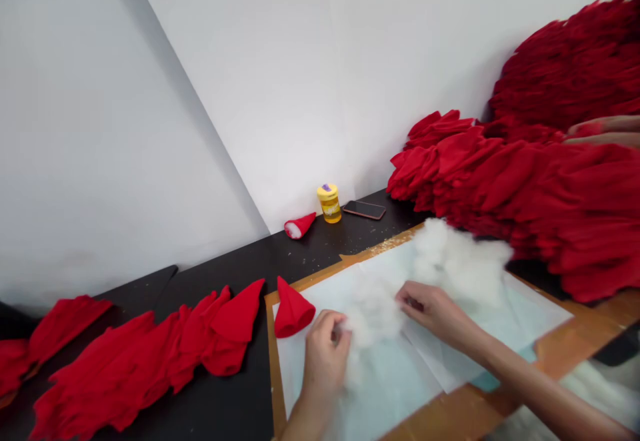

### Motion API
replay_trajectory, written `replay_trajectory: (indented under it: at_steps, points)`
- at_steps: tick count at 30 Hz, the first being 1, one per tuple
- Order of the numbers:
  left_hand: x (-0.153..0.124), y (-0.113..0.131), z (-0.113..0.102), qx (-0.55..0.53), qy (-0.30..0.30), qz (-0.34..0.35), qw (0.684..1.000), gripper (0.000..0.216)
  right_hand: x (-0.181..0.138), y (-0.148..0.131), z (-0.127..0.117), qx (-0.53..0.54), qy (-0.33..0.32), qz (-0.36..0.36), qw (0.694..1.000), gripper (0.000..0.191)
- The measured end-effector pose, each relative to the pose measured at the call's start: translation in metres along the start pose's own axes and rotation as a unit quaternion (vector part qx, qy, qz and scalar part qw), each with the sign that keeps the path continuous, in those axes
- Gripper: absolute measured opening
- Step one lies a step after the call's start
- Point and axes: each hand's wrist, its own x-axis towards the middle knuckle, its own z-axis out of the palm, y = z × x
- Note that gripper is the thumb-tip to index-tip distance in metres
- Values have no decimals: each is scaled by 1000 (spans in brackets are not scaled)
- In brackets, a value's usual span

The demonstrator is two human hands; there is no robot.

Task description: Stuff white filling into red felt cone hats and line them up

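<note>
Fluff [377, 311]: white, wispy, loose, spread thin in an irregular low clump over the middle of the pale sheets [415, 388], edges ragged and blurred, faint tail trailing toward the near side. Second clump [460, 264] is farther right, also white but bigger, thicker and lumpy, heaped on the right-hand part of the sheets, with a raised lobe at its far left end. Can't tell if wisps join the two.

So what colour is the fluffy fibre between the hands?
The fluffy fibre is white; the head view shows it.
</note>
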Motion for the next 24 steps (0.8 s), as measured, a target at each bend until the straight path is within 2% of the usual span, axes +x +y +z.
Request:
replay_trajectory:
  at_steps: [3, 6, 9, 12, 14, 16, 18, 19, 21, 24]
  points:
    - [-1, -6, -10, -28, 6, -23, 999, 19, -1, 0, -11, -9, -1, -5, 1000, 14]
    - [-2, -6, -3, -56, -11, -36, 998, 18, -4, -23, -9, -14, -23, 0, 1000, 34]
    - [-5, -4, 4, -63, 3, -37, 997, 18, -15, -48, 9, -32, -55, -12, 998, 48]
    - [-10, -2, -7, -51, 17, -10, 998, 22, -34, -58, 37, -74, -2, -51, 996, 68]
    - [-13, -3, -19, -44, -14, 13, 999, 37, -46, -57, 55, -97, 52, -52, 993, 62]
    - [-15, -6, -27, -34, -94, 34, 994, 57, -53, -56, 72, -99, 85, -46, 990, 61]
    - [-14, -8, -27, 2, -179, 47, 983, 68, -50, -56, 83, -97, 67, -36, 992, 56]
    - [-12, -9, -24, 27, -203, 49, 978, 65, -46, -56, 86, -95, 43, -28, 994, 45]
    - [-9, -9, -17, 73, -202, 50, 975, 45, -36, -57, 83, -93, -2, -16, 996, 20]
    - [-7, -8, -14, 101, -155, 51, 981, 21, -25, -50, 61, -86, -12, -8, 996, 16]
